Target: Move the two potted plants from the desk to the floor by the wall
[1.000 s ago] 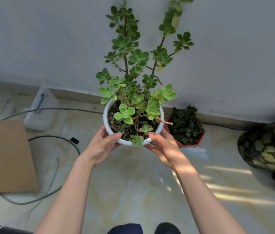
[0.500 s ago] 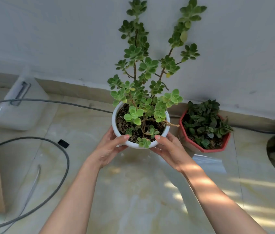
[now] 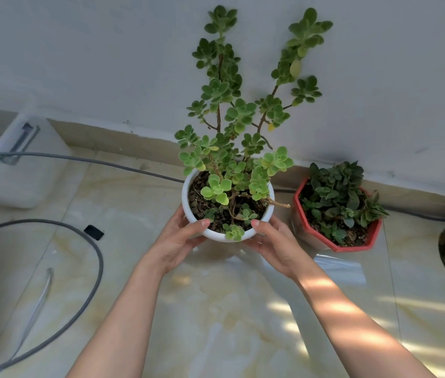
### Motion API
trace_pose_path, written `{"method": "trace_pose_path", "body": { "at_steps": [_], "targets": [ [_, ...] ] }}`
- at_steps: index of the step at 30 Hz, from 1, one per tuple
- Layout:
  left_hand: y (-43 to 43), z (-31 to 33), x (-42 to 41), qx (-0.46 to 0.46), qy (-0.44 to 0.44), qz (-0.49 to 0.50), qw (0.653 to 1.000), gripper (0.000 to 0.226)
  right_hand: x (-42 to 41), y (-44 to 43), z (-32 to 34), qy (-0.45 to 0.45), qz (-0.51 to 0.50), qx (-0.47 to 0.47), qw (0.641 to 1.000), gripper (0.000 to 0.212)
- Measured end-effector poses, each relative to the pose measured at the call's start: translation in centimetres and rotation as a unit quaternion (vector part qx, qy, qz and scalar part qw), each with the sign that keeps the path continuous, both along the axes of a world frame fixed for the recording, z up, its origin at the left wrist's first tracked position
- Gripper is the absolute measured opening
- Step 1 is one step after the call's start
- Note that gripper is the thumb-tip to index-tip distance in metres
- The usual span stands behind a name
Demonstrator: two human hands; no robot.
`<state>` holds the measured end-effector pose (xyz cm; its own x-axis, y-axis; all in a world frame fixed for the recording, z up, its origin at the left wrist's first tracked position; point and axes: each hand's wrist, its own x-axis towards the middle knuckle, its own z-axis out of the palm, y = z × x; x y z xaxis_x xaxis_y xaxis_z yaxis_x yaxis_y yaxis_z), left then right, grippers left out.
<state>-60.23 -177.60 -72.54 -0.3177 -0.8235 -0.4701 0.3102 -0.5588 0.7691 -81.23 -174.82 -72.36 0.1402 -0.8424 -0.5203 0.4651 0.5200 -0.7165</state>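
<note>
White round pot (image 3: 188, 211), smooth-glazed and carrying a tall fleshy-leaved succulent (image 3: 232, 126), is sitting between your hands: your left hand (image 3: 179, 241) and right hand (image 3: 273, 244) are clasping its sides, just beside the red angular pot (image 3: 308, 227) near the wall (image 3: 106, 64).

Soft daylight, sun streaks across floor (image 3: 243, 336), wide-angle bending at edges.

Head view, sole camera: worn on the person's head, angled forward and down, close above both forearms, facing the floor (image 3: 216, 309) where it meets the wall (image 3: 106, 64).
</note>
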Motion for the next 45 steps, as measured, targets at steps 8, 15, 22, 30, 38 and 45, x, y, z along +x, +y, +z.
{"method": "trace_pose_path", "body": {
  "at_steps": [8,15,22,30,38,45],
  "targets": [
    [0.5,-0.9,-0.2,0.015,0.009,0.013,1.000,0.049,0.0,0.3,-1.0,-0.009,-0.001,0.011,1.000,0.059],
    [0.9,-1.9,-0.2,0.024,0.013,0.013,1.000,0.052,0.1,0.6,-1.9,-0.006,-0.003,0.019,1.000,0.058],
    [1.1,-2.3,-0.2,0.027,0.019,0.019,0.999,0.053,0.0,0.7,-2.4,-0.010,-0.006,0.019,1.000,0.055],
    [1.4,-2.8,-0.2,0.028,0.023,0.022,0.999,0.055,0.1,0.9,-2.5,-0.024,-0.016,0.018,0.999,0.045],
    [1.5,-2.6,-0.4,0.031,0.028,0.028,0.999,0.056,0.4,1.0,-2.4,-0.024,-0.021,0.024,0.999,0.042],
    [1.7,-2.3,-0.6,0.029,0.027,0.034,0.999,0.051,0.7,1.2,-1.7,-0.046,-0.036,0.038,0.998,0.039]
  ]
}}
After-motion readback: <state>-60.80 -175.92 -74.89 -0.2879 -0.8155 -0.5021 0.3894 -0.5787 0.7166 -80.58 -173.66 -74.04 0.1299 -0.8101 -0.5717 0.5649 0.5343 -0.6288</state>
